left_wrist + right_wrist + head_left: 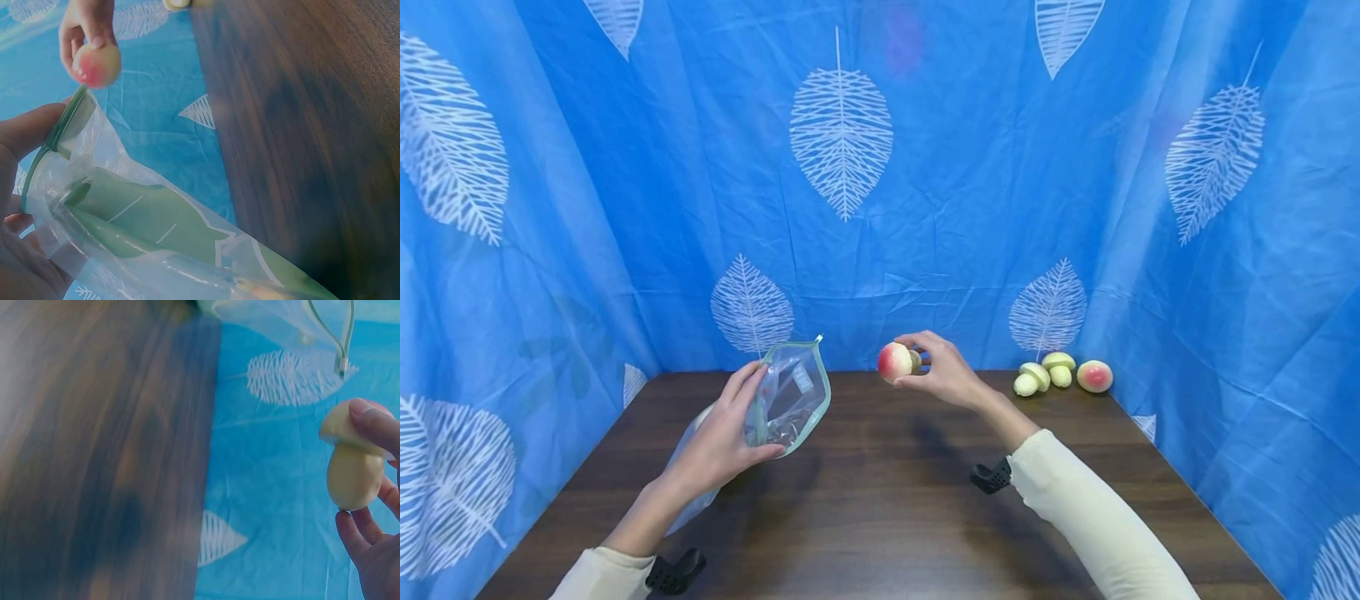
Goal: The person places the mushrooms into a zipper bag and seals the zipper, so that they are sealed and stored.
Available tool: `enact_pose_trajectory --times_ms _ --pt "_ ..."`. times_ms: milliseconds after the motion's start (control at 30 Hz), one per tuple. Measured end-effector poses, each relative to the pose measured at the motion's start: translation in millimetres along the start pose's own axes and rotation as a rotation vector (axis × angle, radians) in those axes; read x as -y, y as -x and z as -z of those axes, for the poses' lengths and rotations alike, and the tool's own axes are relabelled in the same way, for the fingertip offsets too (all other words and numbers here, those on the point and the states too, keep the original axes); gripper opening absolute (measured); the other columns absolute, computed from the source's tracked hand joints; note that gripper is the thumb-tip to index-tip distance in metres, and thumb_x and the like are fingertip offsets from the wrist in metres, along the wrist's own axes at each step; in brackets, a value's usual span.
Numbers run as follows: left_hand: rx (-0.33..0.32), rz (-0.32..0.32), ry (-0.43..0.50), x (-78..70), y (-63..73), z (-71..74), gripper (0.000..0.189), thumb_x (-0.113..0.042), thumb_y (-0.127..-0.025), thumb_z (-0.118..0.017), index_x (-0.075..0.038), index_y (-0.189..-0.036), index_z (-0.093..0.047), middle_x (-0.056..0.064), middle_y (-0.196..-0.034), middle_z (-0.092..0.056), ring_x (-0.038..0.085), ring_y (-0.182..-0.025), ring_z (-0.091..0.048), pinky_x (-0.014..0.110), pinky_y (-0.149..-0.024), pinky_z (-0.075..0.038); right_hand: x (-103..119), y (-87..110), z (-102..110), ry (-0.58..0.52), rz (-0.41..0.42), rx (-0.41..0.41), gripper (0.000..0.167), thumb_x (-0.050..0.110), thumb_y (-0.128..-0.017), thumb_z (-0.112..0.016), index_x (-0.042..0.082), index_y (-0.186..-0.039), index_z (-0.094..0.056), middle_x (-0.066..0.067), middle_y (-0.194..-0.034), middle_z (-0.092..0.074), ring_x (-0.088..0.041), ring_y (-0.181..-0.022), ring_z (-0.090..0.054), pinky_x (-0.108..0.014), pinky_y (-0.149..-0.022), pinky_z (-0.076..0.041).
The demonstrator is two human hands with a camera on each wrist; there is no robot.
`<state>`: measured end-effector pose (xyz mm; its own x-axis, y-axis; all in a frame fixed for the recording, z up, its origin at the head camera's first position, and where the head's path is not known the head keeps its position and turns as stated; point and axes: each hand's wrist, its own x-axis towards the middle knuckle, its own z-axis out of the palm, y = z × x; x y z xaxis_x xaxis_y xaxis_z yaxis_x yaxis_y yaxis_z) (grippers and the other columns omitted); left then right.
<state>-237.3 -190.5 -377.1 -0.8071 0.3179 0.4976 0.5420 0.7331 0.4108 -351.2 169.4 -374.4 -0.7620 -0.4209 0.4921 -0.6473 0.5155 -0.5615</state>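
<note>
My left hand [724,433] grips a clear zip bag [808,421] by its green-edged mouth, which gapes toward the right. In the left wrist view the bag [144,212] shows a green printed panel, and a pale yellowish patch shows through near its bottom. Level with the bag's mouth and to its right, my right hand [951,372] holds a toy mushroom [895,362] above the table. Its cap is cream and pinkish red. The right wrist view shows the mushroom's plump cream stem [355,478], with the thumb on the cap and fingertips at the stem's end.
At the table's back right corner lie two pale yellow-green toy mushrooms [1032,379] and a mushroom with a pink-spotted cap [1094,377]. The dark wooden table [880,508] is bordered by blue leaf-patterned cloth [940,208] at the back and both sides.
</note>
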Motion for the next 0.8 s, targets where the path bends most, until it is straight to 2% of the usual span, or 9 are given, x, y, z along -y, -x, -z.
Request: enact_pose_trajectory --times_ms 233,533,800 --pt "-0.002 0.004 -0.004 -0.1 -0.4 -0.9 0.112 -0.018 -0.067 -0.100 0.005 -0.155 -0.035 0.023 -0.158 -0.029 0.044 -0.125 -0.051 0.061 -0.094 -0.052 19 -16.0 -14 -0.026 0.054 0.016 0.063 0.024 -0.078 -0.095 0.010 -0.133 -0.067 -0.005 -0.122 -0.065 -0.022 -0.108 -0.063 -0.037 -0.090 -0.058" --pt "0.006 0.009 -0.003 -3.0 -1.0 -0.9 0.112 -0.018 -0.068 -0.100 0.004 -0.155 -0.035 0.023 -0.158 -0.030 0.044 -0.126 -0.051 0.061 -0.094 -0.052 33 -26.8 -26 -0.042 0.090 0.029 0.063 0.021 -0.077 -0.095 0.008 -0.133 -0.067 -0.005 -0.121 -0.065 -0.020 -0.108 -0.061 -0.034 -0.092 -0.057" --pt "0.021 0.040 0.005 -5.0 -1.1 0.0 0.111 -0.017 -0.069 -0.099 0.002 -0.156 -0.034 0.022 -0.158 -0.029 0.044 -0.129 -0.048 0.061 -0.094 -0.051 53 -33.5 -39 -0.057 0.170 0.054 0.063 0.018 -0.079 -0.093 0.007 -0.135 -0.066 -0.006 -0.126 -0.064 -0.020 -0.112 -0.059 -0.033 -0.091 -0.057"
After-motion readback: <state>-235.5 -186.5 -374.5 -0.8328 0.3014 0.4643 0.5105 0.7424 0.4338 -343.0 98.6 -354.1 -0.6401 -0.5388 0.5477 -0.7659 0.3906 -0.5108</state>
